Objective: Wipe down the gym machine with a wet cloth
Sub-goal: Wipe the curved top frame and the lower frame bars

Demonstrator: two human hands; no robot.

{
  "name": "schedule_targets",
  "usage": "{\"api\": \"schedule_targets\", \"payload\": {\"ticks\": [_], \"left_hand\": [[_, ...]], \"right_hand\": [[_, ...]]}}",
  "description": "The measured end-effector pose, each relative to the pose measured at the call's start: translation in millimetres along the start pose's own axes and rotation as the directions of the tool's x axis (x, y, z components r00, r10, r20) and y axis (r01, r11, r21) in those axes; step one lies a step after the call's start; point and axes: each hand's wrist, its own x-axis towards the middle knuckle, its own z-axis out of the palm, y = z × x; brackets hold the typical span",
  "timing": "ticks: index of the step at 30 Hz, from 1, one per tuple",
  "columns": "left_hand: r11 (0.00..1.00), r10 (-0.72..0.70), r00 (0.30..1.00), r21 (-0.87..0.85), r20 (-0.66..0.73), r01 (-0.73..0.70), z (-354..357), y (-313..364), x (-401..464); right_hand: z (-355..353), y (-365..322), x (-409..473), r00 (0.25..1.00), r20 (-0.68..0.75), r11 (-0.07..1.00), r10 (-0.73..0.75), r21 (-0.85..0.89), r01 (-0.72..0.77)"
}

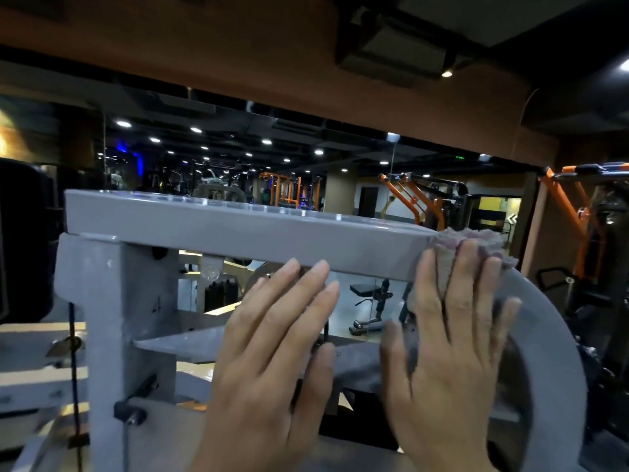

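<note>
**Cloth at the right end of the top bar, both hands raised to the frame**

The right hand (452,335) is pressing the cloth (476,245) against the right end of the bar (238,233), where the bar is meeting the curved plate (551,335). Its fingers are lying straight and slightly spread over the cloth rather than curling round it; the cloth is bunching above the fingertips and showing between them. The left hand (272,342) is lying flat with fingers straight and close together, its fingertips reaching the lower edge of the bar near the middle; whether they are touching the metal or hovering just before it cannot be told. It is holding nothing.

The bar is the long member of the machine (112,301). Its long axis is running roughly left to right across the view, tilting down a little toward the right, from the post at the left to the cloth at the right. The cloth is therefore sitting at one extreme of the bar, and nearly all of the bar's length is lying to the left of the right hand's fingers. The cloth itself is a crumpled wad with no clear long axis, spilling up and to the right.

Judging from this layout, a stroke leftward along the bar's axis is the likely next pass, with the right hand carrying it and the left hand lying in its path.
</note>
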Motion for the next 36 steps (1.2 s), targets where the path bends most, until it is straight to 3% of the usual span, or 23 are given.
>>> {"api": "schedule_targets", "payload": {"ticks": [8, 18, 25, 31, 36], "left_hand": [[0.996, -0.094, 0.996, 0.005, -0.01, 0.094, 7, 23, 14], [0.986, -0.16, 0.976, -0.02, 0.149, 0.165, 16, 42, 24], [0.979, -0.158, 0.987, 0.138, 0.041, 0.151, 33, 42, 27], [0.956, -0.041, 0.999, 0.29, 0.023, 0.033, 53, 33, 19], [0.95, -0.064, 0.997, 0.31, 0.05, 0.045, 39, 9, 10]], "right_hand": [[5, -36, 9, 0.968, 0.107, 0.966, -0.225, 0.156, 0.207], [-27, 3, 21, 0.936, 0.122, 0.844, -0.331, 0.482, 0.236], [-24, 29, 16, 0.96, 0.019, 0.876, -0.278, 0.415, 0.246], [-11, 17, 7, 0.973, -0.078, 0.899, -0.215, 0.374, 0.229], [3, -6, 0, 0.974, -0.092, 0.893, -0.207, 0.388, 0.226]]}}
